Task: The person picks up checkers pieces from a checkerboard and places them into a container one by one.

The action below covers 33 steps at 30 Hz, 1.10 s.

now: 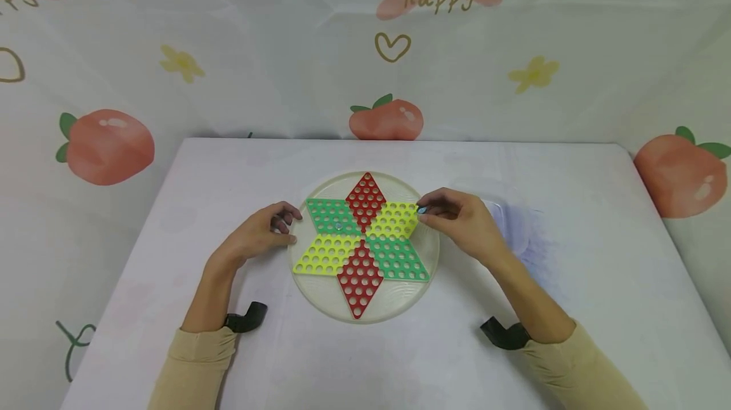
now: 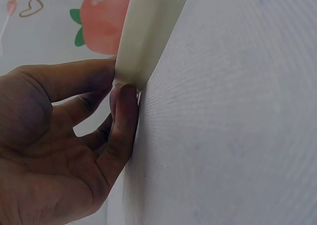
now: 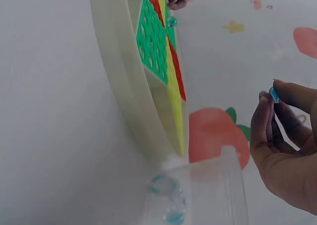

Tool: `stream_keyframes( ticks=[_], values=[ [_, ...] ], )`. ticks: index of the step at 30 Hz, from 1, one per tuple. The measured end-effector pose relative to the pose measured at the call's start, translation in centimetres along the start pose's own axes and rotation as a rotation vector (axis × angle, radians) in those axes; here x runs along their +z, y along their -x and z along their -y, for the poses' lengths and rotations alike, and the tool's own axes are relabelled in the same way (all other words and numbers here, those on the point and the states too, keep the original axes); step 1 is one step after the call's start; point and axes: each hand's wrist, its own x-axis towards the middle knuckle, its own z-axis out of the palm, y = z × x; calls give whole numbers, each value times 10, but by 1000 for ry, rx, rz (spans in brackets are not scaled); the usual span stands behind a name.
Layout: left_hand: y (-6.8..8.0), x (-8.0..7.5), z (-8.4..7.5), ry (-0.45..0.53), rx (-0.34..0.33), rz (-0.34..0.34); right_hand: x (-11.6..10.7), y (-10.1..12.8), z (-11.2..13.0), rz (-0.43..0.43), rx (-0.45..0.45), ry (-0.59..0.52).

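A round cream Chinese checkers board (image 1: 308, 289) carries a perforated star in red, green and yellow. My right hand (image 1: 462, 219) pinches a small clear-and-blue marble (image 3: 274, 94) between thumb and finger, just off the board's right edge by the upper yellow section (image 1: 394, 218). Another marble (image 1: 339, 226) sits in the upper left green section, also seen in the right wrist view. At the board's left edge, the fingertips of my left hand (image 1: 257, 232) rest against the rim (image 2: 148, 27), fingers loosely bent; some are hidden behind others.
Right of the board, partly behind my right forearm, stands a clear plastic box (image 3: 218, 185) with several blue-and-clear marbles (image 3: 173, 217) in it. A white cloth covers the table (image 1: 171, 194). Behind it hangs a printed backdrop (image 1: 274, 48). Black mounts (image 1: 248, 318) sit on both wrists.
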Motion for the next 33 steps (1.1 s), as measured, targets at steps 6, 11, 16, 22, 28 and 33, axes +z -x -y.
stream_keyframes(
  ticks=[6, 11, 16, 22, 28, 33],
  values=[
    [1, 0, 0, 3, -2, 1, -15, 3, -9, -37, 0, 19],
    [1, 0, -1, -2, 2, 0, -30, 7, -15, -62, 26, 38],
    [0, 0, -1, -5, 8, 1, -41, 8, -21, -76, 62, 67],
    [-1, 1, -1, -8, 10, 0, -48, 7, -32, -84, 77, 100],
    [-2, 2, 1, -13, 7, -1, -54, 2, -42, -126, 124, 205],
    [-2, 2, 2, -13, 15, 0, -56, -4, -44, -146, 222, 300]
  ],
)
